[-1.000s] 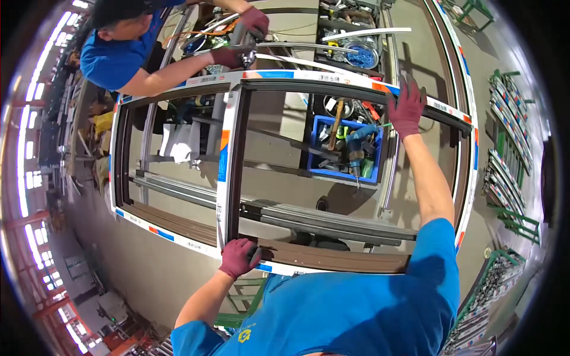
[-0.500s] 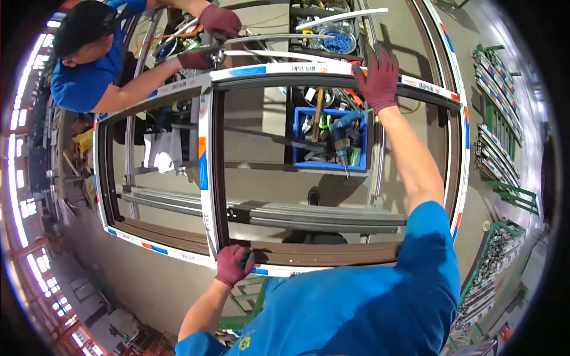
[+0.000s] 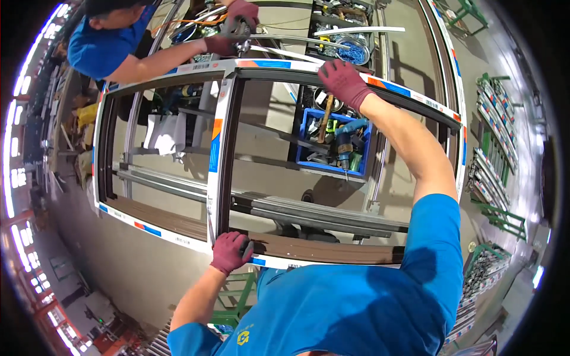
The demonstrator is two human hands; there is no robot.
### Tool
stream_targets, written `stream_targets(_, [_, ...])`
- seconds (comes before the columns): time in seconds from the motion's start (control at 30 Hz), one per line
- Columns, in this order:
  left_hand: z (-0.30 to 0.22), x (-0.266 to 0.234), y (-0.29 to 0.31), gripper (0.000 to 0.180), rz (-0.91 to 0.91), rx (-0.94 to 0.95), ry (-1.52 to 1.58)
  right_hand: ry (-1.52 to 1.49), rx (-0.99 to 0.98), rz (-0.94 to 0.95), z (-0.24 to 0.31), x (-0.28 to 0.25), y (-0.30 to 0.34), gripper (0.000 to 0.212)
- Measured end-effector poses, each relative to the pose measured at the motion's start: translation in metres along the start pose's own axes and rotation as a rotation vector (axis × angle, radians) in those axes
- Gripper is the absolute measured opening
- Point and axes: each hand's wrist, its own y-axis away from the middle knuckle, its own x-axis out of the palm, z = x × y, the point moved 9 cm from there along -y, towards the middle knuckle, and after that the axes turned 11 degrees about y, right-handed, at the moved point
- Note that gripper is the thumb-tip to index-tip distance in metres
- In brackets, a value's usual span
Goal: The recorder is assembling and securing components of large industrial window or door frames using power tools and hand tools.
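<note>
A large brown window frame (image 3: 332, 252), its outer faces covered with white, blue and orange film, lies level in front of me. A film-covered crossbar (image 3: 217, 142) divides it. My left hand (image 3: 232, 253), in a maroon glove, is closed over the near rail where the crossbar meets it. Reaching farther out, my right hand (image 3: 344, 85), gloved alike, grips the far rail right of the crossbar, with its fingers over the edge. Across the frame, a co-worker's gloved hands (image 3: 228, 43) hold a metallic tool at the crossbar's far end; its kind is unclear.
Below the frame opening sits a blue crate (image 3: 309, 155) with a cordless drill (image 3: 343, 144) and a hammer (image 3: 325, 118). Metal support rails (image 3: 314, 216) run beneath the frame. Farther off are trays of hardware (image 3: 350, 26). Racks of profiles (image 3: 497, 107) stand at right.
My right hand has shifted left along the far rail. My left hand stays at the near joint. In the view, the co-worker and the frame's far side sit slightly higher and farther right.
</note>
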Motion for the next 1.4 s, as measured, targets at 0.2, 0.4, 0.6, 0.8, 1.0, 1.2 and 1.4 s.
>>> stream_targets(0.2, [0.006,-0.002,0.006,0.029,-0.02,-0.025,-0.022,-0.117,-0.166,0.038,-0.003,-0.009,-0.008,0.034])
stream_targets(0.4, [0.006,-0.002,0.009,0.027,-0.024,-0.012,-0.023,-0.142,-0.013,0.0,-0.005,-0.015,-0.002,0.04])
stream_targets(0.6, [0.004,-0.004,0.008,0.026,-0.059,0.016,0.001,-0.059,0.131,-0.099,0.032,-0.032,-0.029,0.03])
stream_targets(0.8, [0.006,-0.002,0.01,0.03,-0.036,-0.021,-0.014,-0.224,0.228,-0.061,0.046,-0.011,-0.037,0.024])
stream_targets(1.0, [0.01,-0.002,0.01,0.036,-0.016,-0.045,-0.03,-0.224,0.178,-0.022,0.064,-0.016,-0.03,0.028])
stream_targets(1.2, [0.008,-0.003,0.008,0.033,-0.038,-0.022,-0.014,-0.152,0.309,0.058,0.042,0.012,0.003,0.048])
stream_targets(1.4, [0.011,-0.002,0.011,0.032,-0.051,-0.058,0.007,-0.387,-0.002,0.125,0.027,-0.026,0.07,0.063])
